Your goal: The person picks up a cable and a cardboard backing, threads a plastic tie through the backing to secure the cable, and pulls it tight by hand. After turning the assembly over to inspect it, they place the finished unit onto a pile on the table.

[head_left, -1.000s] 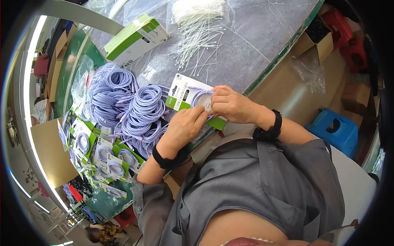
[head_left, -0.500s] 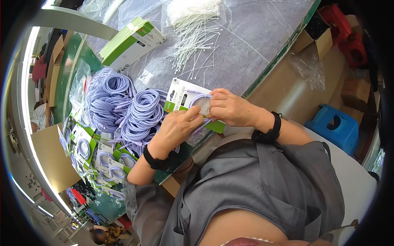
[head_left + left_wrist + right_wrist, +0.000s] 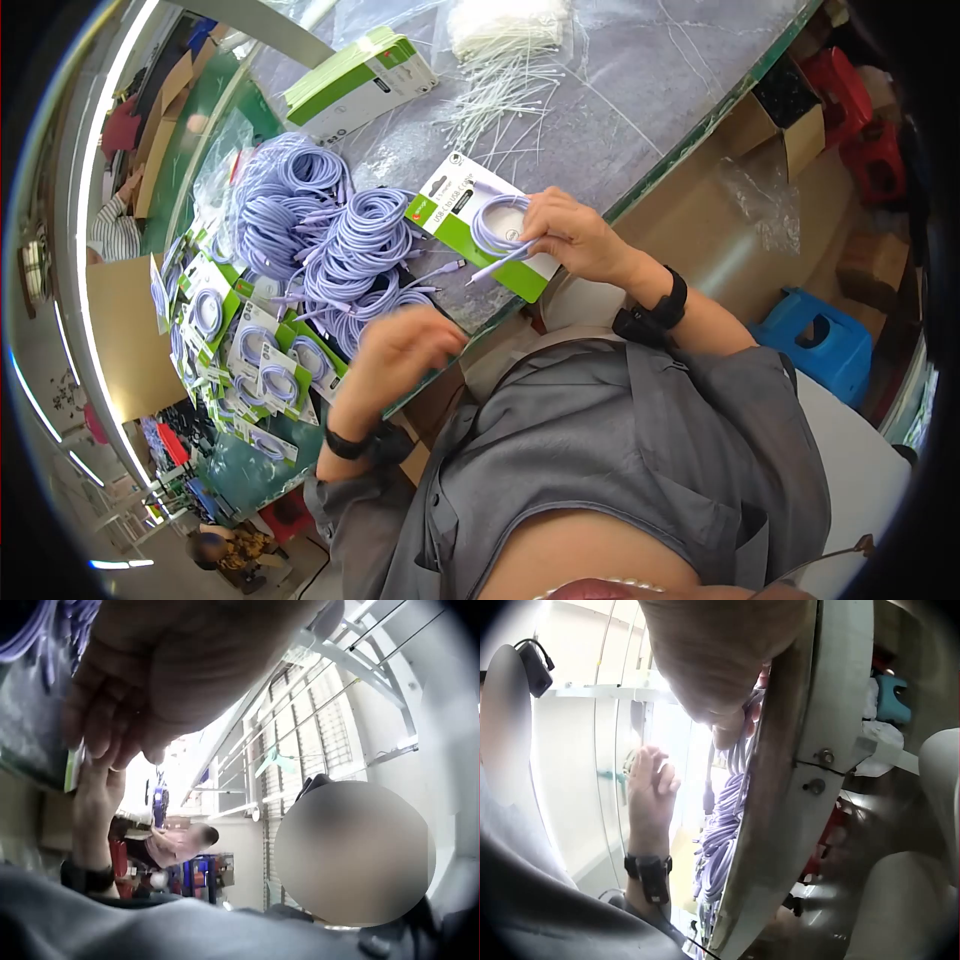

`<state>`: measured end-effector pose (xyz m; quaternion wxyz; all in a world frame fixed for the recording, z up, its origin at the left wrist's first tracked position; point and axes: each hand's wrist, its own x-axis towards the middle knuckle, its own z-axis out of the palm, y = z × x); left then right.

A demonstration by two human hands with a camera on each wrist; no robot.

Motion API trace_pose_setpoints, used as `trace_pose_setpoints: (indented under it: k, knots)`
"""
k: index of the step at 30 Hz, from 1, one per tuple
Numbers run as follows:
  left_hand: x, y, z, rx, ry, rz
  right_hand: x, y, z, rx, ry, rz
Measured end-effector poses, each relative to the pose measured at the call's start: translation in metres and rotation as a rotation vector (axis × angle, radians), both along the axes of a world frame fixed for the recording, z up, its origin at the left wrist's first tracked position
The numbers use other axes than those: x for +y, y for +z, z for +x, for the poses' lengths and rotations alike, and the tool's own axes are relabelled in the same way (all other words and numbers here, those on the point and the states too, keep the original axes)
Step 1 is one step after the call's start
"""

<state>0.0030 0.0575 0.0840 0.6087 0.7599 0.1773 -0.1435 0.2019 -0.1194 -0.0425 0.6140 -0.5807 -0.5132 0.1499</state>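
My right hand (image 3: 572, 235) pinches the lower right edge of a white and green packaging card (image 3: 447, 212) together with a coiled lilac USB cable (image 3: 482, 240). The card lies face up at the table's front edge, and a plug end of the coil points toward its lower left. Blurred by motion, my left hand (image 3: 405, 350) hovers apart from the card, before the pile of loose cable coils (image 3: 370, 235), with nothing in its fingers. In the right wrist view, that same left hand (image 3: 651, 787) has loosely bent fingers.
Finished cable cards (image 3: 275, 380) are heaped left of the coils. A stack of blank cards (image 3: 360, 90) stands at the back, beside a bag of white cable ties (image 3: 510, 35) with several spilled out. A blue stool (image 3: 820, 340) is at right, below the table edge.
My left hand has let go of the cable on the card and moved back to the left, toward my body. The right hand has stayed on the card, and more of the coil now shows.
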Motion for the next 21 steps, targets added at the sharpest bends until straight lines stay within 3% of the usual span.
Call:
trace_pose_setpoints:
  k: [1, 3, 5, 7, 8, 10, 12, 17, 19, 21]
  knots:
    - [-0.01, -0.008, -0.001, -0.097, -0.226, 0.124, -0.001, 0.001, 0.0, -0.011, 0.006, 0.007]
    - [-0.03, -0.039, -0.004, -0.087, -0.243, 0.152, -0.003, 0.001, 0.0, 0.025, -0.013, 0.046]
    - [-0.037, -0.067, 0.005, -0.059, 0.191, -0.455, -0.007, 0.017, -0.001, -0.011, 0.031, 0.082]
    - [-0.035, -0.064, 0.025, -0.077, 0.516, -0.862, -0.009, 0.033, 0.0, -0.044, 0.069, 0.111]
    - [-0.031, -0.064, 0.027, -0.222, 0.427, -0.85, -0.01, 0.04, 0.001, -0.153, 0.111, 0.1]
    - [-0.035, -0.067, 0.034, -0.209, 0.425, -0.787, -0.013, 0.048, -0.001, -0.272, 0.153, 0.084]
    - [-0.049, -0.065, 0.042, -0.267, 0.501, -0.712, -0.015, 0.055, -0.009, -0.674, -0.199, -0.056]
    - [-0.072, -0.073, 0.043, -0.446, 0.628, -0.826, -0.019, 0.063, -0.027, -0.829, -0.292, -0.017]
    - [-0.076, -0.075, 0.038, -0.441, 0.501, -0.955, -0.017, 0.061, -0.029, -0.734, -0.319, -0.025]
    - [-0.078, -0.079, 0.033, -0.467, 0.538, -0.849, -0.016, 0.064, -0.034, -0.67, -0.315, -0.003]
